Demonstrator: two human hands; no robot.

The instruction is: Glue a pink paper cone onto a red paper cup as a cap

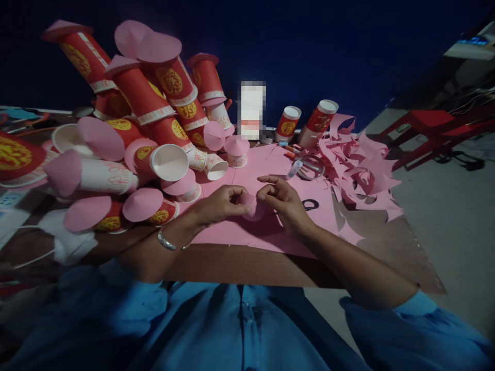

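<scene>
Pink paper piece (255,212) lies between the left hand (222,203), whose fingers pinch its edge, and the right hand (285,205), curled at the opposite edge, whose hold I cannot tell; I see no long axis.

No words legible; no numbers either

We cannot see the whole small pink paper (255,212), because the left hand (222,204) covers a part; whether the right hand (285,203) also pinches it, we cannot tell. The left edge cuts one red cup (19,158), and the upright pale object (252,107) is pixelated.
</scene>
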